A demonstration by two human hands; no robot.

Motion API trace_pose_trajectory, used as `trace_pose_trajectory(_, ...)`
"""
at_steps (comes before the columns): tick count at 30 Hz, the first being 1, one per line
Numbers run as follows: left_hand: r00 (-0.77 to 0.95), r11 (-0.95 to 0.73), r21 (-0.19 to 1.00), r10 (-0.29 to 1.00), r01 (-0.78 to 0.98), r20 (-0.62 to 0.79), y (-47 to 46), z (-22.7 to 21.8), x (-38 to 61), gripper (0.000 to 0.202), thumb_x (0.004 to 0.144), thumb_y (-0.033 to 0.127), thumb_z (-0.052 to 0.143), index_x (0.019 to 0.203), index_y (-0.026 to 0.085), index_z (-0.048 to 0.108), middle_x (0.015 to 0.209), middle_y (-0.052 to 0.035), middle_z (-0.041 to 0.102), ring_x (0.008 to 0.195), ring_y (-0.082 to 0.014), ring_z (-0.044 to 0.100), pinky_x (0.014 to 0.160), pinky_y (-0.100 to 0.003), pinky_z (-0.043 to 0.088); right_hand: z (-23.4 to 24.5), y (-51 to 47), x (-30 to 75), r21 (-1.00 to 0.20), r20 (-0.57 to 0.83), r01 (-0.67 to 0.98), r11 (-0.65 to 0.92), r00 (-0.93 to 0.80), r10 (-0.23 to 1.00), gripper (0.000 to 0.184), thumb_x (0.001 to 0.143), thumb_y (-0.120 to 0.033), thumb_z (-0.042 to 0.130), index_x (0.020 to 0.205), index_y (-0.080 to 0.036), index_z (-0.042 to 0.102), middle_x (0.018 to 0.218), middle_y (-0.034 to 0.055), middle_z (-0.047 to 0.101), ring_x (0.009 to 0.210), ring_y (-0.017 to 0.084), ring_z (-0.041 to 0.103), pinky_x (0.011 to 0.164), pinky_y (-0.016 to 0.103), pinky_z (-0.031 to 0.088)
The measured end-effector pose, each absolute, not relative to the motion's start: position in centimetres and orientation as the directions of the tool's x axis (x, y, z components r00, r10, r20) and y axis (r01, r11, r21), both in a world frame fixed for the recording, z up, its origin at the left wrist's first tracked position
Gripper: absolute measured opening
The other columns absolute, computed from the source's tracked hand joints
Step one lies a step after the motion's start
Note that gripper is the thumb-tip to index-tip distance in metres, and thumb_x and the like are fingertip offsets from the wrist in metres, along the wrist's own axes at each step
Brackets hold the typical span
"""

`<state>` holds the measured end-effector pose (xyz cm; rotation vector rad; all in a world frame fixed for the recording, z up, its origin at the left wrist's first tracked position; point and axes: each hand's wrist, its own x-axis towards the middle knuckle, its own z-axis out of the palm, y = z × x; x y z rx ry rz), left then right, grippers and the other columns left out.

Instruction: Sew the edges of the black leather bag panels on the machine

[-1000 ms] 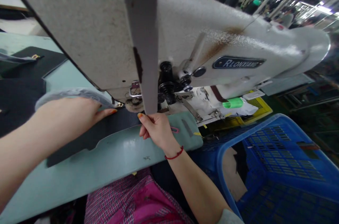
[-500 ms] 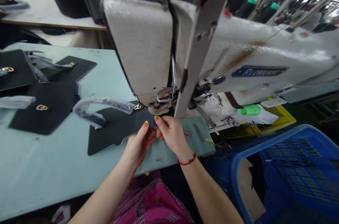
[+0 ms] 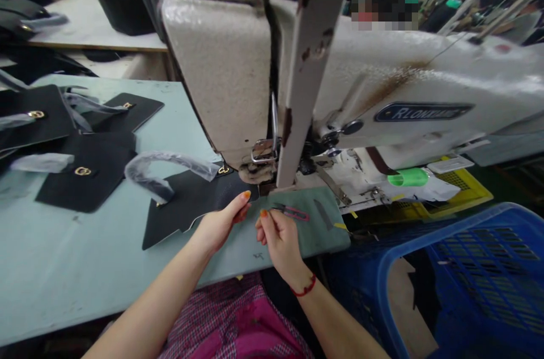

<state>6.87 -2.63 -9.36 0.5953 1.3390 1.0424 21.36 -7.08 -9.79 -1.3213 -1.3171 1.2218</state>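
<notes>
A black bag panel (image 3: 191,200) with a plastic-wrapped handle (image 3: 159,163) and a gold clasp (image 3: 223,170) lies on the table, its right end under the sewing machine's (image 3: 259,175) foot. My left hand (image 3: 223,226) grips the panel's near right edge, thumb on top and fingers curled beneath. Just right of the panel, apart from it, my right hand (image 3: 278,237) is closed in a pinch. Whatever it may hold is too small to make out. Behind its fingers lie pink-handled thread snips (image 3: 293,212) on the green cloth surface.
More black panels (image 3: 91,183) with wrapped handles lie on the light-blue table (image 3: 76,268) to the left. A blue plastic basket (image 3: 382,268) with scraps stands at lower right, beside a yellow crate (image 3: 471,192). The machine's arm (image 3: 408,81) spans the right side.
My right hand has come off the panel's edge and moved down and right, still pinched. My left hand stays at the edge. The snips show more fully. The view has shifted slightly.
</notes>
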Motion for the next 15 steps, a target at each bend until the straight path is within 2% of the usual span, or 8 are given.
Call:
trace_pose_trajectory(4,-0.006,0.426,0.870,0.897,-0.247,-0.441,-2.4,-8.9,7.1,0.047,0.064,0.056,0.078,0.049,0.020,0.052,0.049,0.0007,0.048,0.051,-0.0138,0.047,0.054,-0.029,0.042,-13.3,-9.5,22.0,-0.967,-0.094,0.246,-0.074,-0.072,0.993,0.051,0.101,-0.050,0.038,0.068,-0.018,0.057,0.054,-0.0003,0.054,0.049,0.011,0.052,0.054,0.023,0.039)
trace_pose_trajectory(7,0.029,0.386,0.893,0.920,-0.229,-0.390,-2.0,-8.6,7.2,0.048,0.068,0.055,0.074,0.048,0.021,0.046,0.048,0.0028,0.043,0.049,-0.0120,0.042,0.053,-0.028,0.038,-15.0,-10.2,22.3,-0.928,-0.024,0.371,0.027,-0.132,0.991,0.052,0.102,-0.046,0.036,0.061,-0.018,0.052,0.055,0.0009,0.056,0.056,0.013,0.058,0.059,0.024,0.040)
trace_pose_trajectory(10,0.011,0.377,0.893,0.922,-0.245,-0.386,-1.5,-8.4,7.3,0.046,0.067,0.054,0.074,0.050,0.020,0.046,0.048,0.0038,0.041,0.048,-0.0107,0.038,0.050,-0.027,0.034,-15.5,-10.3,22.3,-0.885,0.030,0.453,0.111,-0.182,0.983,0.048,0.102,-0.040,0.038,0.060,-0.018,0.049,0.057,0.0010,0.058,0.060,0.013,0.061,0.061,0.024,0.038)
trace_pose_trajectory(15,0.012,0.364,0.877,0.925,-0.314,-0.379,-0.9,-8.2,7.4,0.041,0.067,0.048,0.075,0.052,0.019,0.049,0.049,0.0046,0.041,0.049,-0.0091,0.034,0.049,-0.024,0.030,-15.2,-10.4,22.3,-0.852,0.062,0.501,0.148,-0.185,0.981,0.044,0.101,-0.035,0.038,0.061,-0.018,0.047,0.057,0.0006,0.058,0.058,0.012,0.060,0.059,0.023,0.036)
